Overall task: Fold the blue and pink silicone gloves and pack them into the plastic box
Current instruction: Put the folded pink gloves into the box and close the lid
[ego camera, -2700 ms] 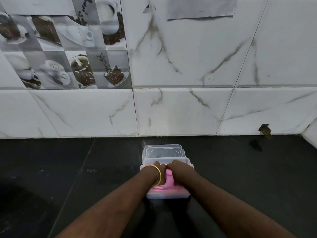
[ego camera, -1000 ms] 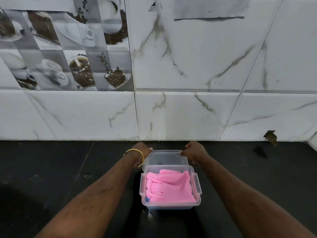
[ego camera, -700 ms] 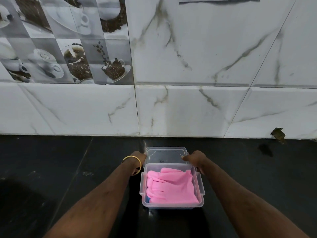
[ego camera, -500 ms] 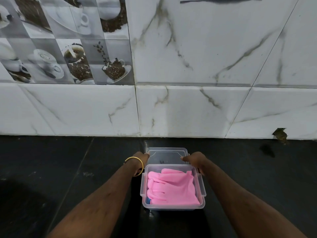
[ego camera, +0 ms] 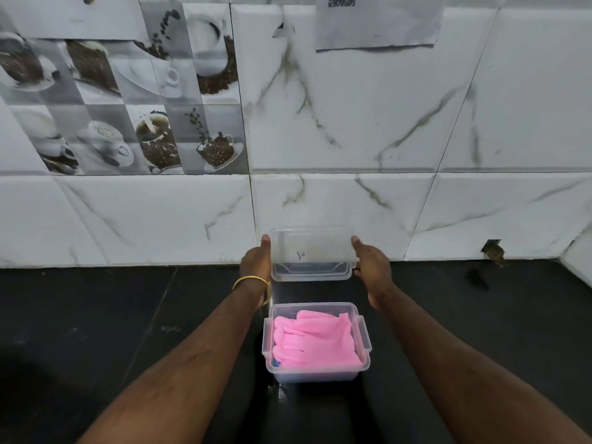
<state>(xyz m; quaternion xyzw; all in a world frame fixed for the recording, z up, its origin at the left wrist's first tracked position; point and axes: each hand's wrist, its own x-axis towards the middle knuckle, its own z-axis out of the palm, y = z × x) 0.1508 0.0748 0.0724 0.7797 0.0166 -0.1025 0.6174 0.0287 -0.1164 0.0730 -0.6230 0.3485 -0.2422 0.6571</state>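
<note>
Both hands grip the clear rectangular plastic lid (ego camera: 312, 251), left hand (ego camera: 258, 262) and right hand (ego camera: 371, 267) clasping its short sides, lifted at twelve o'clock of the clear plastic box (ego camera: 315, 374). The folded pink silicone gloves (ego camera: 315, 342) lie inside, blue glove (ego camera: 276, 363) peeking beneath.

A black countertop (ego camera: 96, 331) is backed by marble-patterned wall tiles (ego camera: 352, 123); coffee-themed tiles (ego camera: 128, 100) and a taped paper sheet (ego camera: 378, 24) are seen.

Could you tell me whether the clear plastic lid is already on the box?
No, both hands, left hand and right hand, hold the clear plastic lid above the counter, behind the open clear plastic box.
</note>
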